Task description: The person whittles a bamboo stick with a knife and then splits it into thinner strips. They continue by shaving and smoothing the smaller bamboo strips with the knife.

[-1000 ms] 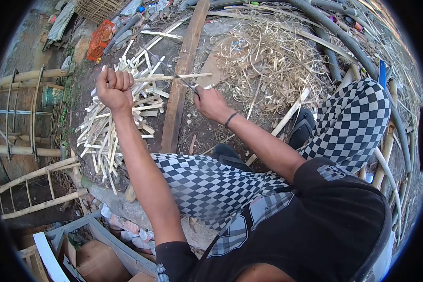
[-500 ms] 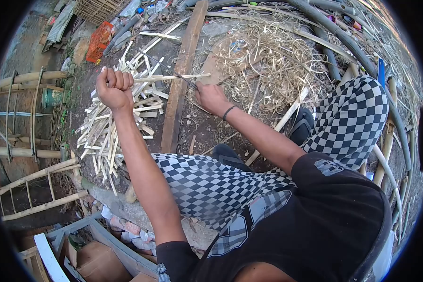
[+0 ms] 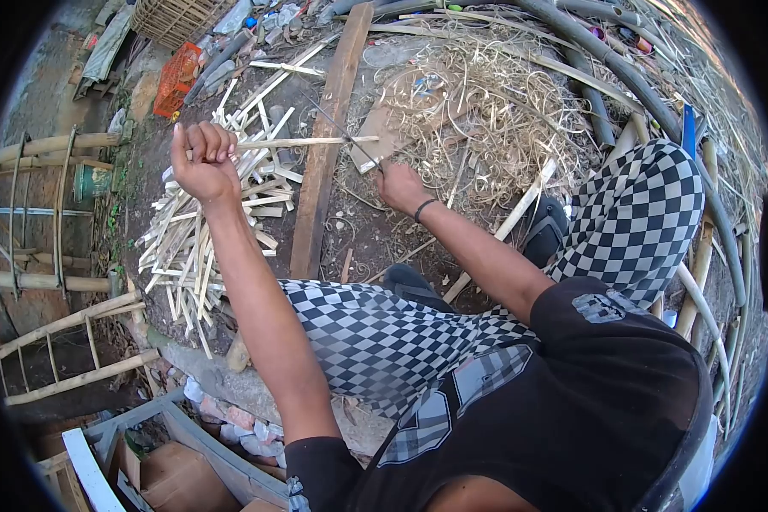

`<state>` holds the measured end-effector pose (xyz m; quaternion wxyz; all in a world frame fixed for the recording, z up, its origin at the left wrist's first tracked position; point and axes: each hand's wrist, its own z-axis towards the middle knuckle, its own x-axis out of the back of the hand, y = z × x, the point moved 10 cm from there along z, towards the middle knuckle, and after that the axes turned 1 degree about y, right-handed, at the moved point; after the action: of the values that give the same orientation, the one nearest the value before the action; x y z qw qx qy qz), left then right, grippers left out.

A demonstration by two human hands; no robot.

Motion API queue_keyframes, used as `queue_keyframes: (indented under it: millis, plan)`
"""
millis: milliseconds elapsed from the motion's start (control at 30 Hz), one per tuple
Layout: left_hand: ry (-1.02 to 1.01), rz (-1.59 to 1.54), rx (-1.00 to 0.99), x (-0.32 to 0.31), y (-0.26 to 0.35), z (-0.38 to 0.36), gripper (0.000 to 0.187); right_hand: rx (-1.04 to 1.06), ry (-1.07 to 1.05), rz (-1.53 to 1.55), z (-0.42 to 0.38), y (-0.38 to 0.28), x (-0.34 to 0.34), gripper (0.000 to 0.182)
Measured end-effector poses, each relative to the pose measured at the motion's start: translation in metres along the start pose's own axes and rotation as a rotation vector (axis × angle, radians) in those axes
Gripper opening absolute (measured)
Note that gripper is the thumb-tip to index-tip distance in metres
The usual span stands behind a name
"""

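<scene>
My left hand [image 3: 206, 162] is closed on one end of a pale bamboo strip [image 3: 303, 142], which reaches right across a dark wooden plank [image 3: 326, 154]. My right hand [image 3: 401, 186] is wrapped round the handle of a long thin knife [image 3: 337, 125]. The blade slants up and left, crossing the strip near its free right end. Under and beside my left hand lies a heap of cut bamboo strips [image 3: 200, 247]. Curly shavings [image 3: 495, 119] are spread beyond my right hand, around a flat brown piece [image 3: 380, 141].
An orange crate [image 3: 177, 78] and a woven basket [image 3: 175, 19] stand at the upper left. Long bamboo poles [image 3: 606, 55] curve along the upper right. A bamboo ladder [image 3: 94, 375] and a cardboard box [image 3: 188, 478] are at the lower left. My sandals [image 3: 546, 229] rest on the ground.
My right hand has moved right and slightly toward me with the knife, whose blade now crosses the strip nearer its free end. My left hand has shifted slightly left with the strip.
</scene>
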<state>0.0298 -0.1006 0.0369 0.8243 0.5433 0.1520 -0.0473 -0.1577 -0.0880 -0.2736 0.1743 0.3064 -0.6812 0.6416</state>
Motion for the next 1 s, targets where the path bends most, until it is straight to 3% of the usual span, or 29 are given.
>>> queue_keyframes:
  millis: [167, 267, 300, 400, 533, 600, 633, 733, 800, 867, 933, 1000]
  plan:
    - [-0.001, -0.007, 0.011, 0.003, -0.001, -0.006, 0.049, -0.194, -0.134, -0.112, -0.002, 0.089, -0.034, 0.035]
    - [0.039, 0.060, 0.028, -0.003, -0.002, -0.007, 0.048, -0.263, -0.134, 0.030, 0.001, 0.041, -0.012, 0.034]
    - [0.031, 0.033, 0.037, -0.002, -0.004, -0.006, 0.048, -0.068, -0.080, -0.008, 0.006, 0.012, -0.003, 0.031]
    - [0.002, 0.016, 0.028, -0.005, -0.003, -0.006, 0.049, 0.102, 0.031, 0.113, 0.008, -0.045, 0.022, 0.031]
    - [-0.022, 0.031, 0.029, -0.005, -0.004, -0.010, 0.050, 0.160, 0.090, 0.098, 0.030, -0.015, -0.014, 0.027]
    - [-0.025, 0.003, 0.022, 0.000, -0.003, -0.009, 0.050, 0.087, -0.087, -0.119, 0.061, 0.037, -0.062, 0.027]
    - [-0.031, -0.001, 0.033, -0.003, -0.003, -0.008, 0.050, -0.020, -0.023, -0.110, 0.065, 0.039, -0.055, 0.029]
    - [-0.021, -0.007, 0.042, -0.009, -0.007, 0.000, 0.050, -0.198, -0.131, 0.009, 0.051, 0.011, -0.010, 0.030]
    - [-0.010, 0.009, 0.044, -0.012, -0.007, 0.001, 0.050, -0.149, -0.123, -0.011, 0.030, -0.012, 0.005, 0.032]
    - [-0.015, 0.005, 0.044, -0.012, -0.007, 0.005, 0.050, 0.039, -0.051, 0.028, 0.017, -0.040, 0.017, 0.033]
    - [-0.010, 0.011, 0.049, -0.008, -0.008, 0.003, 0.050, 0.060, -0.014, 0.043, 0.018, 0.001, -0.010, 0.031]
    - [0.025, 0.010, 0.030, 0.002, -0.005, 0.002, 0.048, -0.146, -0.117, -0.143, 0.027, 0.068, -0.041, 0.030]
